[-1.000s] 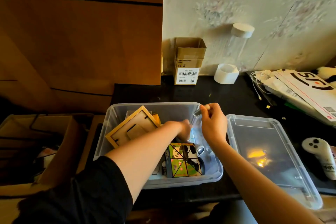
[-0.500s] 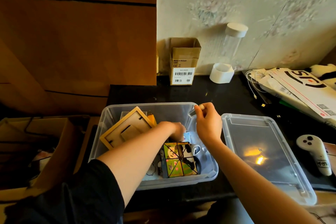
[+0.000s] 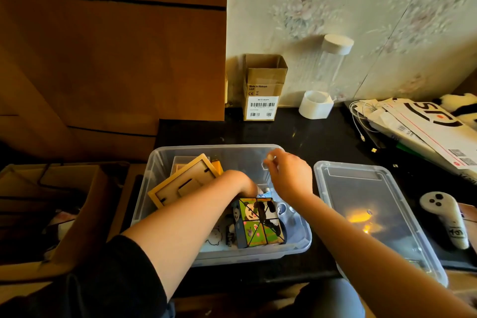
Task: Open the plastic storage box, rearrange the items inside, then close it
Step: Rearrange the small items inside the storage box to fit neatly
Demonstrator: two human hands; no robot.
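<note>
Open storage box [image 3: 165,188] at desk [image 3: 322,142] front edge, lid [image 3: 387,188] just right. Right hand [image 3: 289,175] pinches small clear item [image 3: 267,162] over box. Left hand [image 3: 245,184] inside; grip not discernible.

We read "Made in Vietnam" and a CE mark on the small brown open-topped cardboard box [image 3: 263,88] at the worktop's back edge.

The storage box [image 3: 165,162] is see-through plastic with a slightly blue-grey tint, and so is its lid [image 3: 361,188]. The cube [image 3: 258,222] inside has green panels printed with black-and-white pandas, crossed by dark lines. The wooden frame [image 3: 180,183] is pale tan with a yellower rim. The table [image 3: 309,137] is glossy black, the wallpaper [image 3: 361,8] cream with faded pink flowers, and the little carton [image 3: 263,77] brown with a white barcode label.
</note>
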